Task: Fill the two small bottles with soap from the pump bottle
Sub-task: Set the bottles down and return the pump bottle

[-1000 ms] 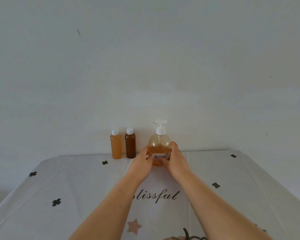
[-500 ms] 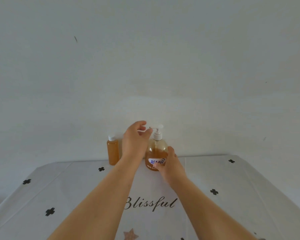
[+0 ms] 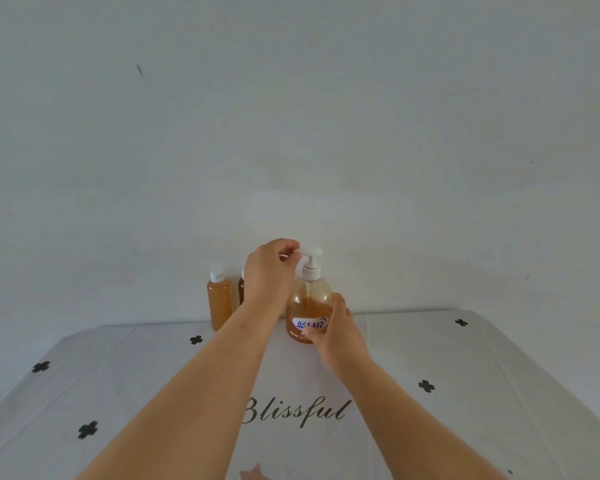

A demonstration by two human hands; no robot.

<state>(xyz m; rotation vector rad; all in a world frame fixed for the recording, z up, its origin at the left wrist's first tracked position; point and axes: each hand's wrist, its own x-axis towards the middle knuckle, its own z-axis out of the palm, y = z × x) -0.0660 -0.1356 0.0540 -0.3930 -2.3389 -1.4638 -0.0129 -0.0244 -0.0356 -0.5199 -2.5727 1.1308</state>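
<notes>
The pump bottle (image 3: 307, 306), clear with amber soap and a white pump head, stands upright near the table's far edge. My right hand (image 3: 336, 329) grips its lower body beside the label. My left hand (image 3: 269, 271) pinches the nozzle of the pump head between thumb and fingers. To the left stands a small bottle (image 3: 219, 299) of light amber liquid with a white cap on. A second small bottle (image 3: 240, 291), dark brown, is mostly hidden behind my left hand.
The table (image 3: 465, 375) wears a white cloth with black clover marks and the word "Blissful". A plain white wall rises right behind the bottles.
One second ago both hands held the pump bottle's body. My left hand has risen to the pump nozzle and now pinches it, covering the dark bottle. My right hand stays on the body.
</notes>
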